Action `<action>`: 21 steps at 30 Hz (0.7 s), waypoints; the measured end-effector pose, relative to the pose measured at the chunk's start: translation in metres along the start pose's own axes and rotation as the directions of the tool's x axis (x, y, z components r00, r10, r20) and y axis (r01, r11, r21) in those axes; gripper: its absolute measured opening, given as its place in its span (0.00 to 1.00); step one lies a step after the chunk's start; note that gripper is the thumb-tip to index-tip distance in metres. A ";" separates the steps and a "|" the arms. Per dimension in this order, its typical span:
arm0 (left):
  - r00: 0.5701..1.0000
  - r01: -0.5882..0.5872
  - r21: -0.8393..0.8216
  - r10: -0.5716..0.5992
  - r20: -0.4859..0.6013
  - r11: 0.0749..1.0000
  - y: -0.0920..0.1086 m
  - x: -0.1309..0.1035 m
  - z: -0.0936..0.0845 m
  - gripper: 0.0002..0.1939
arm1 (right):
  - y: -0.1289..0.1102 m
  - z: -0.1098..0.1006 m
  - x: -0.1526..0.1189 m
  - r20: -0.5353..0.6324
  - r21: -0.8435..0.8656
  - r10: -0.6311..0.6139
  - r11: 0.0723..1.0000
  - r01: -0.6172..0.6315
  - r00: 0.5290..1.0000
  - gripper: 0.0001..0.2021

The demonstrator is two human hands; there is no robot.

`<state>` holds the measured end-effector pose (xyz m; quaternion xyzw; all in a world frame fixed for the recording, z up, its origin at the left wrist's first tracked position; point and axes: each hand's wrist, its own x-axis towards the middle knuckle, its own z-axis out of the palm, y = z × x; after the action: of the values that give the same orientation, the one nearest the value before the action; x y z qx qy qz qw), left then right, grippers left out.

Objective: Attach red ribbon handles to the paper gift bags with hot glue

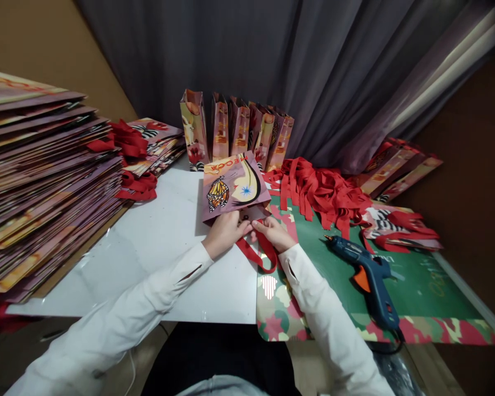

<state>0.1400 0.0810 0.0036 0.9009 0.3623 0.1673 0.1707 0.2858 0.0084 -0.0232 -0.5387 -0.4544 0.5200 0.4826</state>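
A printed paper gift bag (235,187) lies in front of me on the table, its mouth toward me and its lettering upside down. A red ribbon handle (268,265) hangs in a loop out of the mouth. My left hand (226,234) is closed at the mouth's edge, thumb and fingers pinching there beside the ribbon. Opposite it, my right hand (274,234) pinches the ribbon near the bag's edge, fingertips almost meeting the left ones. The exact spot where the ribbon meets the bag is partly hidden by my fingers.
A blue glue gun (369,280) lies on the green mat (416,286). Behind it is a heap of red ribbons (322,190). Several finished-looking bags (240,129) stand at the back. On the left rises a tall stack of flat bags (53,198), with more bags (400,170) far right.
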 end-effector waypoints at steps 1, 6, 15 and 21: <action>1.000 -0.008 0.008 0.008 0.007 1.000 0.000 0.000 0.000 0.08 | 0.002 -0.001 0.001 -0.011 -0.005 -0.001 1.000 0.001 1.000 0.25; 0.996 -0.067 0.047 0.065 0.062 0.997 -0.001 0.001 0.003 0.08 | 0.007 -0.005 0.000 -0.334 -0.141 -0.192 0.978 0.152 0.923 0.33; 0.943 -0.321 0.217 0.290 0.162 0.922 0.003 -0.008 0.011 0.11 | -0.006 -0.011 -0.004 -0.210 -0.918 -0.644 0.389 0.078 0.736 0.28; 0.937 -0.349 0.365 0.324 0.128 0.863 0.008 -0.009 0.001 0.13 | -0.010 -0.018 -0.005 -0.302 -0.938 -0.600 0.324 -0.120 0.740 0.30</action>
<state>0.1384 0.0692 0.0047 0.9707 0.2197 0.0924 -0.0289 0.3036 0.0038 -0.0133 -0.7668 -0.5609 -0.1167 0.2896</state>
